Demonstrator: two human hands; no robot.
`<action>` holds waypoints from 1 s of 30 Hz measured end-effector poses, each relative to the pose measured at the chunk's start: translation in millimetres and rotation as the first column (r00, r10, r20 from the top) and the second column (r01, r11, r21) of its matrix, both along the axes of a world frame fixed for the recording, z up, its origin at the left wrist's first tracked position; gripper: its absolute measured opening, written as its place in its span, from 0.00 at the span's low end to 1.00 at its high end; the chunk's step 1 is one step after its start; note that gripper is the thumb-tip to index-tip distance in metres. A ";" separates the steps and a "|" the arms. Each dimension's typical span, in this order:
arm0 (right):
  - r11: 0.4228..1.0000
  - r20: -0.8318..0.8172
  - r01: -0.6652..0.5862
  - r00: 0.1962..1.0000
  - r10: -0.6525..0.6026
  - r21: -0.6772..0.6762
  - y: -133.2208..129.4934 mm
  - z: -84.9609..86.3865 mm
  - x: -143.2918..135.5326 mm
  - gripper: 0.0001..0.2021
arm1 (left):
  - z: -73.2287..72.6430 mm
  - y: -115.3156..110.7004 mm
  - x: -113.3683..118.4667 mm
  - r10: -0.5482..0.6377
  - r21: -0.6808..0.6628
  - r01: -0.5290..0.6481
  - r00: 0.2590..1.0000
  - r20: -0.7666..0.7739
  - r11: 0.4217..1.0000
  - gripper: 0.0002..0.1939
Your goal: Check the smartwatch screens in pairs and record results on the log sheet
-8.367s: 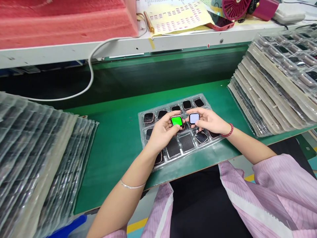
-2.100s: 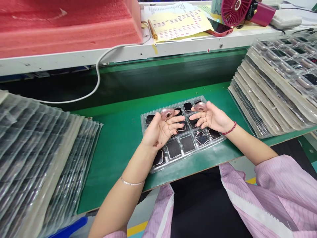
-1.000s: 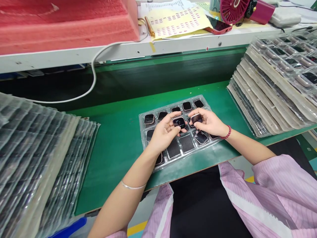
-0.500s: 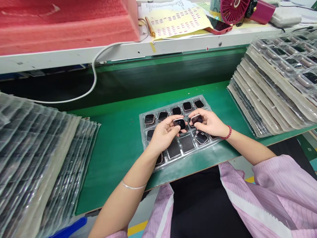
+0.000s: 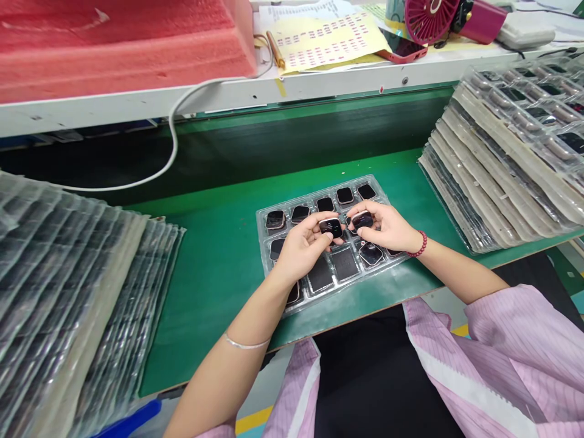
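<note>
- Left watch (image 5: 330, 228): above the tray, face up, dark screen with faint light marks.
- Right watch (image 5: 362, 219): just beside it, apart, also face up and dark.
- Left hand (image 5: 298, 249): gripping left watch, thumb on near edge, fingers round the far side.
- Right hand (image 5: 387, 225): same sort of pinch on right watch.
- Clear tray (image 5: 345, 264): under both hands, more watches in pockets; two near-row pockets show flat dark squares. One watch (image 5: 371, 253) sits diagonally in the near row.
- Green bench (image 5: 205, 274): carries the tray, plus a left tray stack (image 5: 68, 292) and right tray stack (image 5: 502, 170).
- White shelf (image 5: 328, 83) behind: red foam block (image 5: 123, 55), yellow sheet (image 5: 328, 42), phone (image 5: 406, 52), magenta fan (image 5: 431, 18).
</note>
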State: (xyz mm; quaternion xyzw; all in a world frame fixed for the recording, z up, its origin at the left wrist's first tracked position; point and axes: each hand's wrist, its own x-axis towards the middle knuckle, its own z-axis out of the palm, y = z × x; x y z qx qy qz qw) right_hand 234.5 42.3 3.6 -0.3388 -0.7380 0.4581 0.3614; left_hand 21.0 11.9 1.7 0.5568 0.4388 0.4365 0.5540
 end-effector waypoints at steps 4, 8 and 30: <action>1.000 -0.004 -0.005 1.000 0.005 0.023 -0.2 1.2 -0.1 0.15 | -0.3 0.2 0.2 -0.005 -0.008 0.005 1.000 0.013 1.000 0.18; 1.000 0.009 -0.002 1.000 0.002 0.025 0.2 0.8 0.3 0.15 | 0.1 -0.2 0.0 -0.004 -0.012 0.004 1.000 0.021 1.000 0.18; 0.995 -0.063 -0.051 0.997 0.045 -0.091 -1.1 1.0 -0.5 0.14 | -0.7 -0.4 -2.7 -0.017 0.026 0.017 1.000 0.002 1.000 0.18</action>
